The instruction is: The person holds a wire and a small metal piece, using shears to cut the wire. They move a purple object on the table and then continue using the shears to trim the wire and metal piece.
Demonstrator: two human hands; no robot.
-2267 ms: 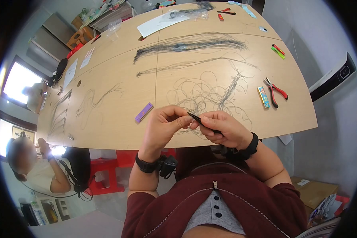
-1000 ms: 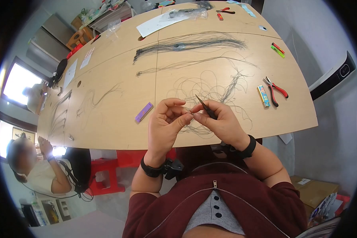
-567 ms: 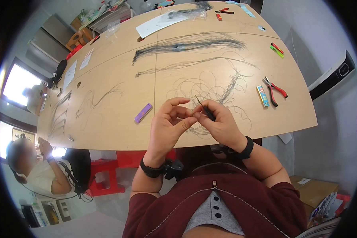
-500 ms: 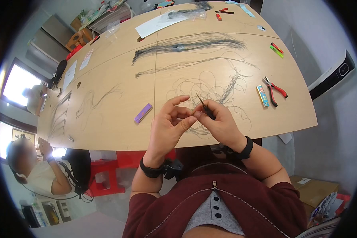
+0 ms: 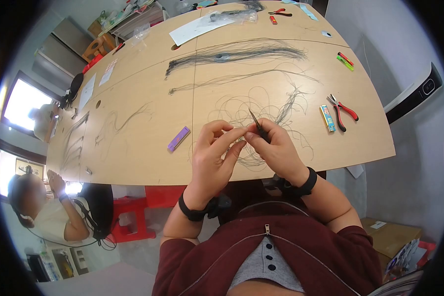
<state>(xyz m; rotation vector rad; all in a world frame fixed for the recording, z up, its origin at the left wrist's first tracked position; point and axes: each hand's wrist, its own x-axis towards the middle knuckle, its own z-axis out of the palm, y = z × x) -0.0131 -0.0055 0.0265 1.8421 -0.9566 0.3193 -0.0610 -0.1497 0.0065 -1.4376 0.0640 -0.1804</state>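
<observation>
Your right hand (image 5: 277, 150): grip pinching a pair of slim, dark, pointed tweezers (image 5: 261, 131), tip up and slanting toward your left. Your left hand (image 5: 213, 155): fingers curved, index fingertip meeting the right fingertips, thumb bent just below. Can't tell whether the left grip pinches a strand; too small there. Both hands are over the near edge of a pale wood-look tabletop (image 5: 143, 163). Tangled heap of thin, dark, wiry strands (image 5: 287, 109) lies under and beyond your fingers, in loose loops, denser toward the right.

Containers: clear, crinkled plastic bag (image 5: 246, 18) at the far side, partly on a white flat sheet (image 5: 195, 31), dark strands at it; can't tell if they're inside or under. Another clear crumpled plastic piece (image 5: 142, 32) sits far left, contents not readable. Brown cardboard box (image 5: 387, 238) is low on your right, off the tabletop, white label on top.

Materials: thick dark bundle of long straight strands (image 5: 261, 53) lies across the tabletop, with a translucent wrap (image 5: 222, 57) near mid-length. Thinner bundle runs between it and the heap. Red-and-black-handled metal pliers (image 5: 344, 113) are on your right, jaws slightly apart, just beside a blue patterned flat bar (image 5: 327, 118). Purple flat rectangular bar (image 5: 179, 139) is left of your left hand.

Writing: printed white paper (image 5: 108, 72) far left and the bar's markings are too small to read.
</observation>
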